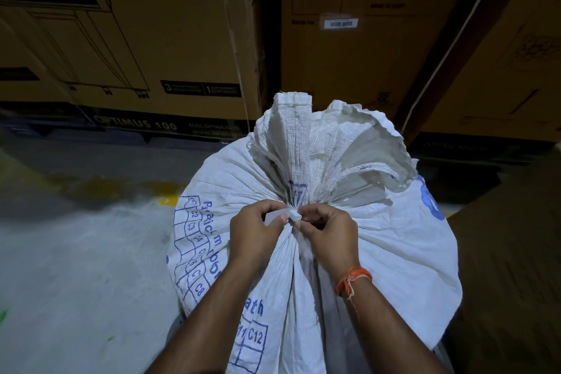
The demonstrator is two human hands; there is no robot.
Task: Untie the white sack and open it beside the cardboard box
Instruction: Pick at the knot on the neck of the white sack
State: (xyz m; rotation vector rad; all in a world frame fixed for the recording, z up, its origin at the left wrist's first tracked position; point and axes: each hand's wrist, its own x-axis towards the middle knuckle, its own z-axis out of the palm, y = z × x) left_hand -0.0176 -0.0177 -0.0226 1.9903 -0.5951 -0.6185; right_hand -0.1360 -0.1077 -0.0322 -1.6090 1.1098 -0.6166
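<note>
A full white woven sack (394,240) with blue print stands upright in front of me. Its neck is gathered and bound by a white tie (293,215), and the loose mouth fans out above the knot. My left hand (253,231) pinches a flat end of the tie on the knot's left side. My right hand (329,234), with an orange thread at its wrist, pinches the knot from the right. A cardboard box (510,267) stands against the sack's right side; only its dark brown face shows.
Tall cardboard cartons (170,39) on dark pallets form a wall just behind the sack. Grey concrete floor (76,252) with a yellow painted mark lies to the left.
</note>
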